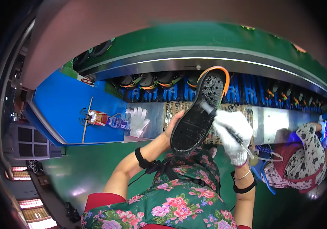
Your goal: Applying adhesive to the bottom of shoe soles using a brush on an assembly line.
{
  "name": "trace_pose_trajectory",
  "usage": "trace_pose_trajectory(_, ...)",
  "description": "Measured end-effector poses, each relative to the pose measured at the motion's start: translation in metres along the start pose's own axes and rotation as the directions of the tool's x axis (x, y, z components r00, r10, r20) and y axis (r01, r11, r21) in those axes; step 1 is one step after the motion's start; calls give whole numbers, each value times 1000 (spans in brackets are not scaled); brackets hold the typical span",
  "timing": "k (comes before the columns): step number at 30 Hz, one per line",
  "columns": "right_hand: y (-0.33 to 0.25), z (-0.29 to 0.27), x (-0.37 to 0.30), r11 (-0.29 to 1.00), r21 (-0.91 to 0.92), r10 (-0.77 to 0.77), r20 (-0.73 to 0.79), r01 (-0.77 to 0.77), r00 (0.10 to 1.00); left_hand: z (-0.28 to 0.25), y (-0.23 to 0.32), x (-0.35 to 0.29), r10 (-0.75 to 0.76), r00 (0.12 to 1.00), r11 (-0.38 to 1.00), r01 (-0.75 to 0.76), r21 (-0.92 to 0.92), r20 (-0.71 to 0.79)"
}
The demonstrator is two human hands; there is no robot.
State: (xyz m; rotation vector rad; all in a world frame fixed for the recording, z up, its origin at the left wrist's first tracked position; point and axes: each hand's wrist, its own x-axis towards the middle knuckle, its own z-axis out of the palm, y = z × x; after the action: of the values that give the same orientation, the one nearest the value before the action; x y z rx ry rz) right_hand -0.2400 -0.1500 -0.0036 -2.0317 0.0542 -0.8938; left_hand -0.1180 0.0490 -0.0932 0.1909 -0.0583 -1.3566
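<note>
A black shoe sole (194, 126) with an orange rim at its far end is held up at a slant, its inner face toward me. My bare left hand (174, 125) grips it by the left edge, fingers partly hidden behind it. My right hand (233, 134), in a white knit glove, is closed round a brush (208, 108) fitted with a thin tube. The pale brush head rests on the middle of the sole. Toward the far end, the sole's surface looks wet and patchy, with small dark pits.
Behind the sole, blue racks (249, 89) carry several shoe parts below a metal-edged green conveyor (209, 38). A white glove (137, 121), a bottle (118, 123) and a red box (98, 117) lie left, by a blue panel (60, 110). A co-worker (300, 160) is at right.
</note>
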Motion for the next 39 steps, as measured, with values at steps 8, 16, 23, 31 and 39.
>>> trace_pose_trajectory(8, -17, 4, 2, 877, 437, 216, 10, -199, 976, 35, 32, -30, 199, 971, 950, -224, 219, 133)
trace_pose_trajectory(16, 15, 17, -36, 613, 668, 582, -21, -422, 813, 78, 248, -7, 502, 826, 844, -533, 63, 257)
trace_pose_trajectory(23, 35, 45, -76, 448, 713, 711, 83, -540, 699, 20, 325, -2, 852, 473, 454, -881, 131, 225)
trace_pose_trajectory(31, 47, 49, -84, 479, 648, 730, 81, -592, 678, 39, 311, 8, 870, 493, 484, -855, 187, 5)
trace_pose_trajectory(39, 82, 14, -103, 353, 778, 792, 48, -520, 609, 107, 196, 108, 769, 582, 639, -698, 323, -265)
